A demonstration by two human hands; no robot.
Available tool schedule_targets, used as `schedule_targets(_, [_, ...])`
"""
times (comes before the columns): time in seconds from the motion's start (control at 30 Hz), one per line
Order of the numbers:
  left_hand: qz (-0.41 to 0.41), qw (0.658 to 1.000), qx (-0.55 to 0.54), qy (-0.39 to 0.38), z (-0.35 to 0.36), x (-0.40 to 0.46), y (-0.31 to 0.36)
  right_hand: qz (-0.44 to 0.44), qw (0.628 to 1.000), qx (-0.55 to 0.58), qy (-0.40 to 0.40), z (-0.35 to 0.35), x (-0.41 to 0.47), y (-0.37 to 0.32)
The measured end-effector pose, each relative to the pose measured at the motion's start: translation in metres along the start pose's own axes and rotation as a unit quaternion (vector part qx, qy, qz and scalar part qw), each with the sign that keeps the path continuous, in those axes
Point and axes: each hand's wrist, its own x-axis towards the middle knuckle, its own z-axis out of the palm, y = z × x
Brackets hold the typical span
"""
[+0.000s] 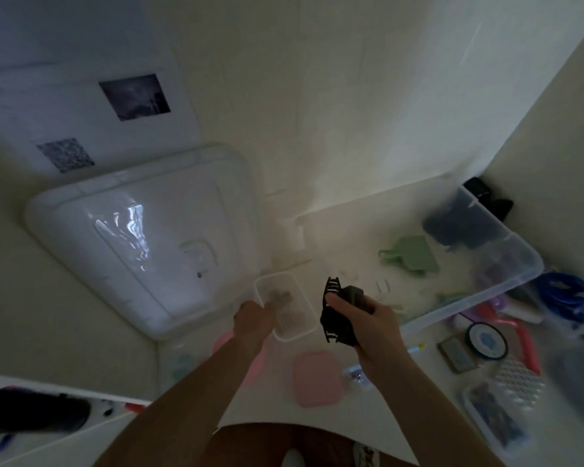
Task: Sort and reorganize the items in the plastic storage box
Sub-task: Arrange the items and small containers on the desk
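**Clips in hand, tub held ready**

Head view: the right hand [368, 318] is curled tight round a bunch of black hair clips [338, 315], their teeth sticking out past the thumb. The left hand [253, 315] grips the near rim of a small clear tub [284, 308], fingers reaching inside it; the picture is dim and blurred, so I cannot tell whether those fingers pinch something or only steady the tub. The tub sits just left of the clips, beside the big white lid [142, 237] lying flat. The storage box [486, 264] stands open to the right, with a green dustpan [412, 254] and some dark things in it. A pink lid [317, 379] lies near the wrists, and loose odds and ends are spread at the lower right.

The step in hand looks like gathering the clips into one small container. The next move calls for bringing the right hand over the tub's mouth and letting go low, while the left keeps the light tub from tipping or sliding
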Motion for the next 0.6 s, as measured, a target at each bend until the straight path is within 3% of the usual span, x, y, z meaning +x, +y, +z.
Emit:
schedule_targets(0.03, [0.0, 0.998, -0.061, -0.019, -0.004, -0.002, 0.005, 0.004, 1.0, -0.001, -0.003, 0.0, -0.001, 0.003])
schedule_targets(0.1, [0.062, 0.997, -0.047, 0.003, 0.001, 0.005, 0.005, 0.018, 1.0, -0.003, -0.014, 0.002, -0.002, 0.011])
schedule_targets(0.27, [0.109, 0.983, -0.126, -0.082, 0.007, 0.015, 0.007, 0.11, 0.99, -0.042, -0.075, 0.025, 0.002, 0.044])
schedule_targets(0.37, [0.133, 0.976, -0.146, -0.091, 0.008, 0.018, -0.001, 0.157, 0.979, -0.054, -0.121, 0.039, 0.006, 0.059])
schedule_targets(0.47, [0.118, 0.959, -0.232, -0.111, 0.008, 0.018, -0.002, 0.182, 0.977, -0.012, -0.114, 0.046, 0.011, 0.063])
schedule_targets(0.6, [0.102, 0.968, -0.174, -0.151, 0.015, 0.026, -0.003, 0.177, 0.977, 0.079, -0.089, 0.04, 0.017, 0.066])
